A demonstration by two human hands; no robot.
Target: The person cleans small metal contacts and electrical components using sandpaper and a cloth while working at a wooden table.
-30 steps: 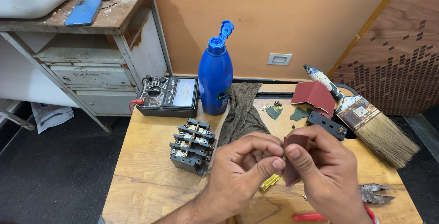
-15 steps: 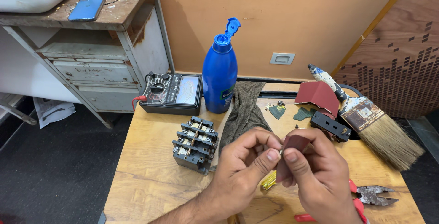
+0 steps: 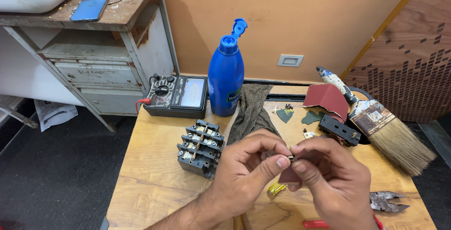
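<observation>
Both hands meet above the table (image 3: 155, 183). The left hand (image 3: 249, 164) and right hand (image 3: 329, 178) pinch a small metal piece (image 3: 291, 157) between fingertips, with reddish sandpaper (image 3: 286, 176) under the right fingers.

left hand (image 3: 251, 166) + right hand (image 3: 329, 180) pinch small metal part (image 3: 290, 157) | wooden table (image 3: 150, 183)

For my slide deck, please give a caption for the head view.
Both hands, left and right, pinch a small metal part over a wooden table.
</observation>
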